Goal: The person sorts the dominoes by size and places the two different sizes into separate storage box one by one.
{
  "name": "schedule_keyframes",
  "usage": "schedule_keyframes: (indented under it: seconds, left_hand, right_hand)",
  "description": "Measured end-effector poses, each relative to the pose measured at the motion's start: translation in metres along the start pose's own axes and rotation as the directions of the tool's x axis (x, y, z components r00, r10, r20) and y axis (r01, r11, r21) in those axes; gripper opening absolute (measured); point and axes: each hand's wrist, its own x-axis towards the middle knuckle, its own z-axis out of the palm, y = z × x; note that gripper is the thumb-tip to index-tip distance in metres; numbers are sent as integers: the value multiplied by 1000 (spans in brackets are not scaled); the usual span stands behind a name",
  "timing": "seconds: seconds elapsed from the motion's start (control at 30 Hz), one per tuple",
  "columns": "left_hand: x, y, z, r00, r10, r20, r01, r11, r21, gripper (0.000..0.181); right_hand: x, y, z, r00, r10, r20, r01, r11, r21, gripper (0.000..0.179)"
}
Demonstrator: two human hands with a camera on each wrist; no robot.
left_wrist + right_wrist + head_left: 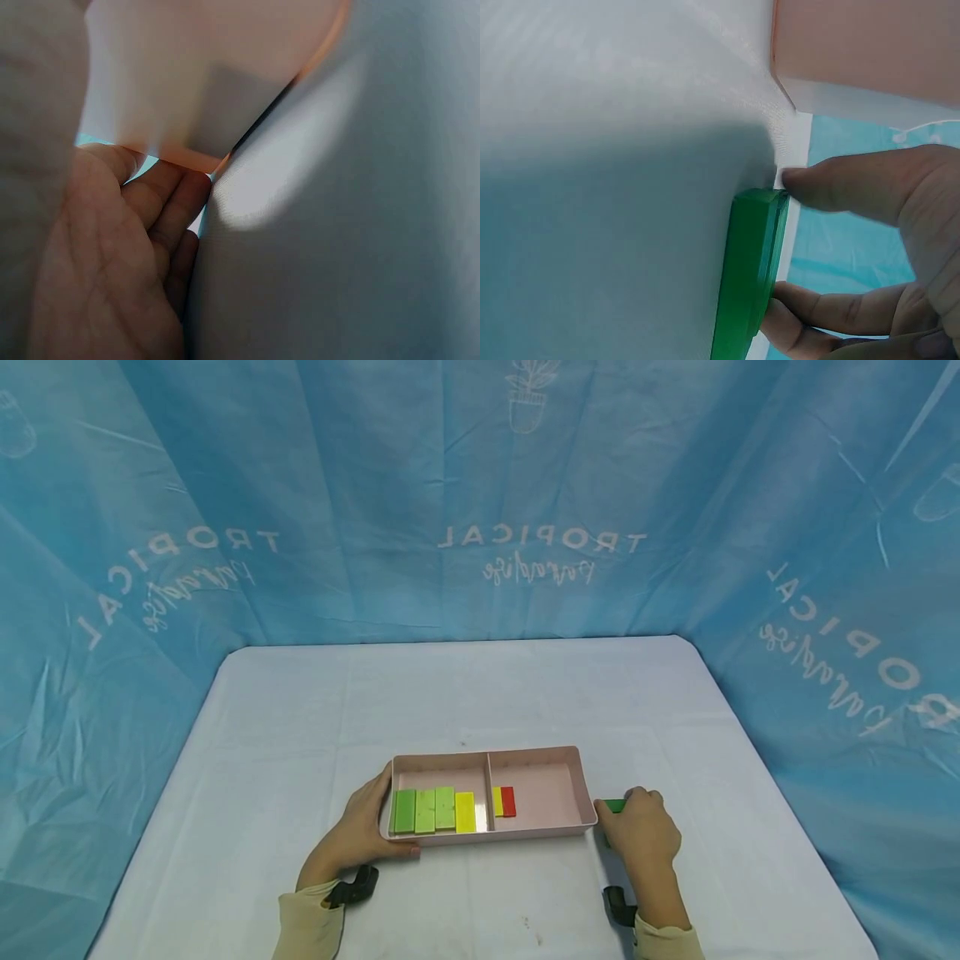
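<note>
A shallow pink tray (543, 777) with a divider stands on the white table. My left hand (362, 828) grips its left end, with the thumb along the front wall and the fingers against the end; the left wrist view shows the fingertips (196, 187) at the tray's edge. Just off the tray's right end, my right hand (643, 831) holds a dark green rectangular block (746, 270) between thumb and fingers, low over the cloth. Several green blocks (424, 812) and a yellow block (465, 812) line the left compartment's front. A small yellow-and-red piece (507, 802) lies by the divider in the right one.
White cloth (465, 702) covers the table, which has rounded far corners. Blue printed curtains (375, 468) hang behind it and along both sides. Black wrist straps (363, 883) sit below both hands.
</note>
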Motion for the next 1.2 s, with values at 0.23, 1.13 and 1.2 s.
schedule_keyframes:
  seconds: [0.23, 1.13, 1.2]
  left_hand:
    - [0, 0, 0, 1000, -1, -6, 1, 1000, -8, 141]
    - [1, -1, 0, 1000, -16, 9, 16, 1000, -21, 141]
    - [0, -1, 0, 1000, -9, 6, 9, 1000, -23, 140]
  right_hand:
    - [1, -1, 1, 1000, -2, -16, 2, 1000, 11, 60]
    - [1, -7, -11, 969, -87, -233, 122, 983, 140, 53]
    - [1, -8, -12, 953, -113, -280, 159, 976, 146, 51]
